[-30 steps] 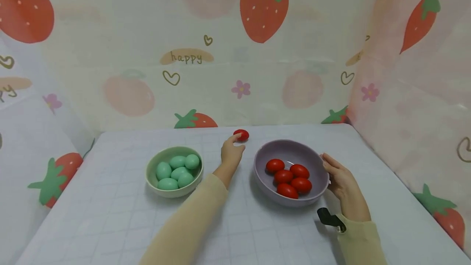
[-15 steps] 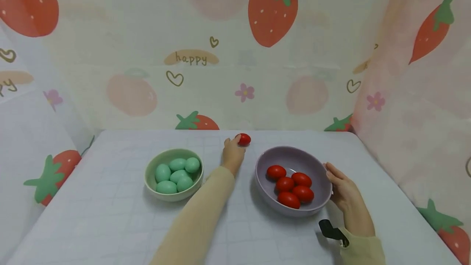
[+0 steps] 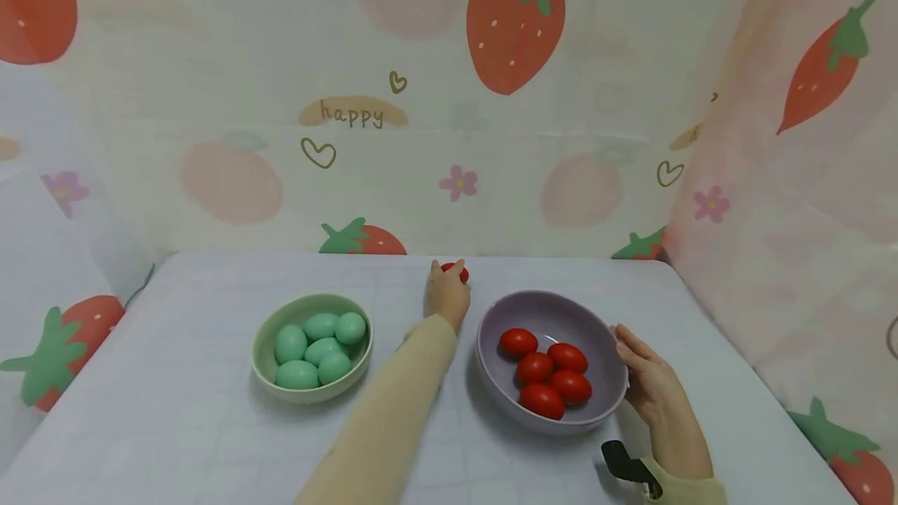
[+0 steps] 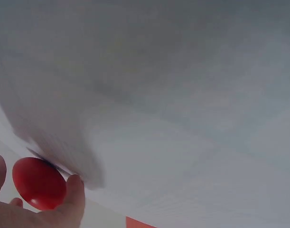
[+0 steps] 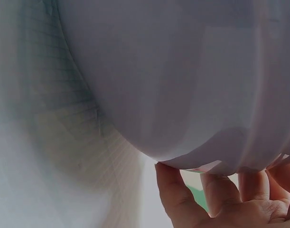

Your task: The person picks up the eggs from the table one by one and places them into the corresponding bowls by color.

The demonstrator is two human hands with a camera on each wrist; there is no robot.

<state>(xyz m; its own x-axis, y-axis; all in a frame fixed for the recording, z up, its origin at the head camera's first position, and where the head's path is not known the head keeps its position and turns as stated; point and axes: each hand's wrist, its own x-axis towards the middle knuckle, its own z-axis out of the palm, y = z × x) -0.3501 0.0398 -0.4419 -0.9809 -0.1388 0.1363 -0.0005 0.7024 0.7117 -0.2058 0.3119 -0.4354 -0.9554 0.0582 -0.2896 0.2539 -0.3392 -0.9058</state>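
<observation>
In the head view my left hand reaches to the back edge of the table and holds a glossy red egg, mostly hidden behind the fingers. The left wrist view shows this egg between the thumb on one side and fingers on the other. Right of it stands a purple bowl with several red eggs in it. My right hand is at the bowl's right side, its fingertips against the outer wall and rim. The right wrist view shows those fingers touching the bowl from outside.
A light green bowl with several green eggs stands left of my left forearm. The table has a white checked cloth. A strawberry-printed backdrop rises behind and at both sides. A black wrist mount sticks out by my right sleeve.
My left hand has moved forward over the red egg, and its fingers have come round it. The right hand stays at the purple bowl. The head view has shifted slightly.
</observation>
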